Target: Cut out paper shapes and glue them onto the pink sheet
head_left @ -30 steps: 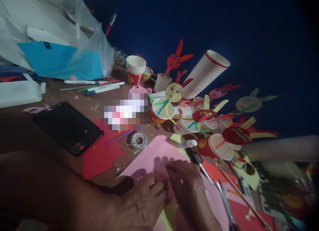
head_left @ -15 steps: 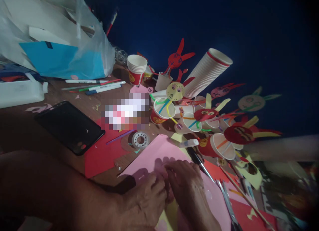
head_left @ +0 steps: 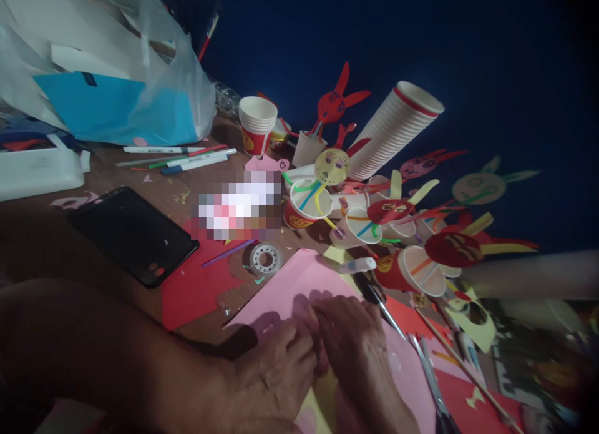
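With left hand (head_left: 269,374) and right hand (head_left: 355,346) close together, curled nearly closed over the pink paper (head_left: 290,278) on the bench (head_left: 163,189), apparently at a fine handwork step. Cannot tell the contents, if any, of either grip. Next, probably maintain steady pressure before opening up.

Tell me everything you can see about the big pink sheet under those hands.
The pink sheet looks like paper or thin card, lying on the brown table, one corner pointing away from the person. The left hand and right hand hide much of it, and dark shadows fall across it. Whether they press on it is unclear.
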`<state>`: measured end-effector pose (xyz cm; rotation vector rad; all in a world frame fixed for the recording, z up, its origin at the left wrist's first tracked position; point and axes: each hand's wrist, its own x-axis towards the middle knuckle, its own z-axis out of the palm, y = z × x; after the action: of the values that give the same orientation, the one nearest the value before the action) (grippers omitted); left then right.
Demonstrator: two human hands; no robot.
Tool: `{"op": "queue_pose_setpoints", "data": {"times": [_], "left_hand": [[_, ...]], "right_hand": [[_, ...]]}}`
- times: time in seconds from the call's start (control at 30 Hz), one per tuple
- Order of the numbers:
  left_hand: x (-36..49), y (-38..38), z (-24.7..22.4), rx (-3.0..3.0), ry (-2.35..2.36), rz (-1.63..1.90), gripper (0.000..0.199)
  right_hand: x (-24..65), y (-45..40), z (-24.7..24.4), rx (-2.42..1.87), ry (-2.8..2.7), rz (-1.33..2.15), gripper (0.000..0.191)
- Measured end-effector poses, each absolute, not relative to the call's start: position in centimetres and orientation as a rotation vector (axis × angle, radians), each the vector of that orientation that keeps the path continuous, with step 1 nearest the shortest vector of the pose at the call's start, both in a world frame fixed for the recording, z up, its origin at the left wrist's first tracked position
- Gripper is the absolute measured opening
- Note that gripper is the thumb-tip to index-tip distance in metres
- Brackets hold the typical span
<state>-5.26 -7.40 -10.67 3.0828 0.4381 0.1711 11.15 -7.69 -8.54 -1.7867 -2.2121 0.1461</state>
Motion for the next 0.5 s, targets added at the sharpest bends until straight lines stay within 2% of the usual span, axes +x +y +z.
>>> {"op": "queue_pose_setpoints", "data": {"times": [0.23, 0.5], "left_hand": [[-5.31, -7.48, -10.25, 3.048, 0.442, 0.145, 0.057], [-5.34, -7.55, -10.13, 3.075, 0.449, 0.133, 0.058]], "right_hand": [[11.74, -7.96, -8.62, -1.796, -2.036, 0.148, 0.015], [10.93, -7.9, -8.95, -1.823, -2.088, 0.191, 0.018]]}}
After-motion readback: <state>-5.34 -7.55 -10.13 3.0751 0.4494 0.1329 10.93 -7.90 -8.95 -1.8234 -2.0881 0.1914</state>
